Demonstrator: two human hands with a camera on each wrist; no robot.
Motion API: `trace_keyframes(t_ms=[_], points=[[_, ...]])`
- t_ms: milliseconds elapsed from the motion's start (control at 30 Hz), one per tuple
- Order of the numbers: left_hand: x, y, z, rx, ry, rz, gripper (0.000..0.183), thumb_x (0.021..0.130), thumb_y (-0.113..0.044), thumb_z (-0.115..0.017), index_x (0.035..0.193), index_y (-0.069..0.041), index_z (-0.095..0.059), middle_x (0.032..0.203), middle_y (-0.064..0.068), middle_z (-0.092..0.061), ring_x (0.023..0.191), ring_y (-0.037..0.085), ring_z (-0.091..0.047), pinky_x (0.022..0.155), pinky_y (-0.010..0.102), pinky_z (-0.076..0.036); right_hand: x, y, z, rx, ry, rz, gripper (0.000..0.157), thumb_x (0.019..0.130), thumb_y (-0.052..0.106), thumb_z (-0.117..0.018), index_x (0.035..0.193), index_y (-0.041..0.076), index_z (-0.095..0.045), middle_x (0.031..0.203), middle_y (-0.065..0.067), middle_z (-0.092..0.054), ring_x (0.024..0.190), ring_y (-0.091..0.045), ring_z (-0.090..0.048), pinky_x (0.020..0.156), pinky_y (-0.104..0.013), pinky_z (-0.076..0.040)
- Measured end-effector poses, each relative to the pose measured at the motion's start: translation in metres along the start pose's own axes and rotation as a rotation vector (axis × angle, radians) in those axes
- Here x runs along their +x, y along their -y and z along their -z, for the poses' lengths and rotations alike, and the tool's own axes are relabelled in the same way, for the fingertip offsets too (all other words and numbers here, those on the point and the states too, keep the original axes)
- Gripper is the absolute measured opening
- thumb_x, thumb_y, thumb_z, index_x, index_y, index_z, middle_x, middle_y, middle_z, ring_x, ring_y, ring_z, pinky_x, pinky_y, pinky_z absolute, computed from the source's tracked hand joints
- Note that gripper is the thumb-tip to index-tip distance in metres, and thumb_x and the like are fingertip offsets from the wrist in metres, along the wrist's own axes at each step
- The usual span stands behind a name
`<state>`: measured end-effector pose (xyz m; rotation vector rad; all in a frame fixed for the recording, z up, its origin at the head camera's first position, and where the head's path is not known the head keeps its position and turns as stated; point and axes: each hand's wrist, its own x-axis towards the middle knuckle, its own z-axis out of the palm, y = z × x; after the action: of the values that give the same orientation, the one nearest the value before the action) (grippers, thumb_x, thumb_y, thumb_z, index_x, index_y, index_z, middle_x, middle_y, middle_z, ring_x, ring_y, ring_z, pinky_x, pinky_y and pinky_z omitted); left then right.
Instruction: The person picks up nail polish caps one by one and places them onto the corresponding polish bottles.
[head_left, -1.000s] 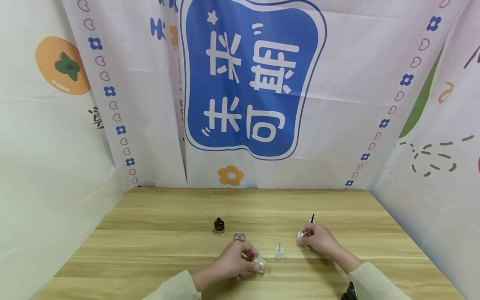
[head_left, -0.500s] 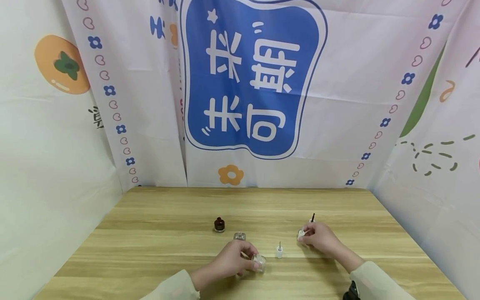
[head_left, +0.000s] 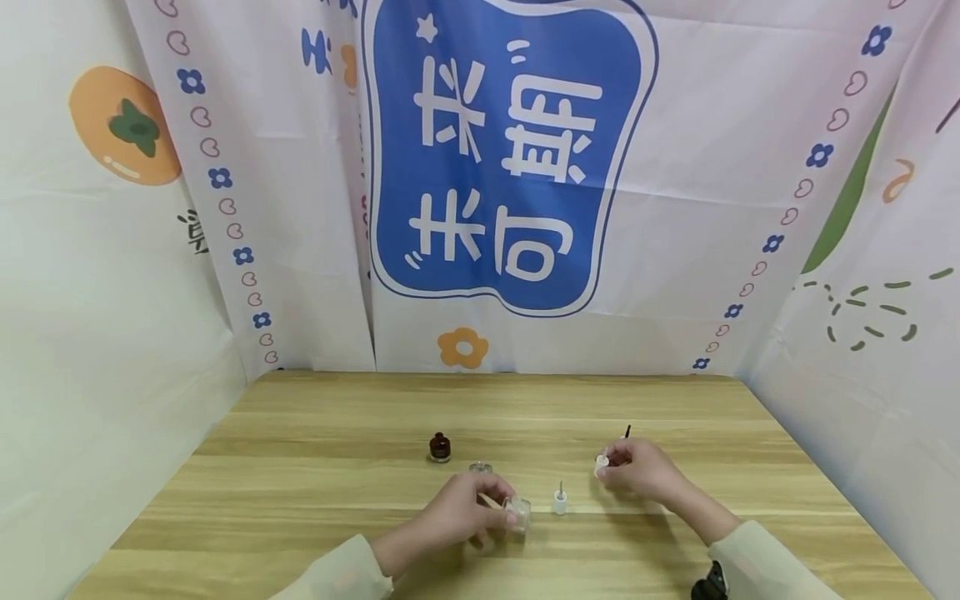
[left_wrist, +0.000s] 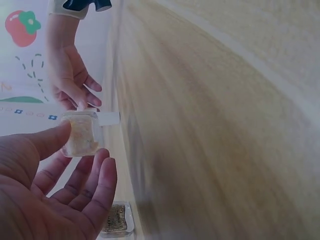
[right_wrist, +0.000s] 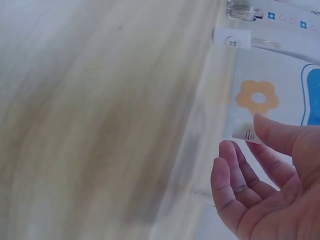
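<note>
My left hand pinches a small clear square glass bottle between thumb and fingers. In the left wrist view the bottle looks pale inside. On the table to its right stands a white cap with its thin brush pointing up. My right hand pinches another white cap by its side. The right wrist view shows small dark marks on that held cap; whether it has a brush is hidden. Just behind the right hand a black brush tip sticks up.
A dark brown bottle stands at the back left of the wooden table. Behind the left hand is a glass bottle with glittery contents, partly hidden. Printed cloth hangs behind the table and on both sides.
My left hand has risen slightly with the glass bottle. The right hand has lifted a little with its white cap. The standing cap and the brown bottle have stayed put.
</note>
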<state>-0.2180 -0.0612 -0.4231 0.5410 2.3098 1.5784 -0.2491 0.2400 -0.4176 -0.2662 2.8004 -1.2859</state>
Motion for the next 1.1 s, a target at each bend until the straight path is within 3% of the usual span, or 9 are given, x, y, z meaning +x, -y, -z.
trace_keyframes(t_ms=[367, 600, 833, 1100], points=[[-0.001, -0.005, 0.005, -0.022, -0.009, -0.034, 0.022, 0.079, -0.009, -0.079, 0.098, -0.007, -0.068, 0.093, 0.005, -0.061, 0.075, 0.02, -0.062, 0.061, 0.037, -0.058, -0.009, 0.018, 0.013, 0.083, 0.082, 0.054, 0.015, 0.089, 0.013, -0.071, 0.097, 0.001, -0.066, 0.089, -0.004, -0.066, 0.081, -0.02, -0.061, 0.069, -0.039, -0.056], [-0.006, -0.012, 0.008, -0.067, -0.009, -0.048, 0.023, 0.081, -0.01, -0.078, 0.1, -0.006, -0.067, 0.096, 0.006, -0.062, 0.079, 0.02, -0.064, 0.064, 0.038, -0.058, -0.014, 0.034, 0.021, 0.157, 0.129, 0.09, 0.017, 0.09, 0.013, -0.07, 0.097, -0.001, -0.064, 0.091, -0.008, -0.069, 0.09, -0.03, -0.066, 0.073, -0.043, -0.058], [-0.008, -0.019, 0.016, -0.078, -0.015, -0.083, 0.024, 0.084, -0.012, -0.076, 0.104, -0.002, -0.066, 0.096, 0.006, -0.063, 0.079, 0.019, -0.064, 0.064, 0.04, -0.059, -0.018, 0.051, 0.025, 0.19, 0.149, 0.101, 0.02, 0.091, 0.015, -0.07, 0.097, -0.002, -0.064, 0.091, -0.007, -0.069, 0.085, -0.022, -0.066, 0.072, -0.041, -0.058], [-0.009, -0.019, 0.021, -0.14, -0.025, -0.109, 0.024, 0.084, -0.009, -0.075, 0.104, 0.001, -0.065, 0.095, 0.007, -0.063, 0.082, 0.022, -0.067, 0.065, 0.042, -0.059, -0.023, 0.065, 0.02, 0.216, 0.174, 0.162, 0.019, 0.09, 0.014, -0.07, 0.095, -0.003, -0.063, 0.09, -0.009, -0.068, 0.084, -0.022, -0.066, 0.071, -0.035, -0.059]])
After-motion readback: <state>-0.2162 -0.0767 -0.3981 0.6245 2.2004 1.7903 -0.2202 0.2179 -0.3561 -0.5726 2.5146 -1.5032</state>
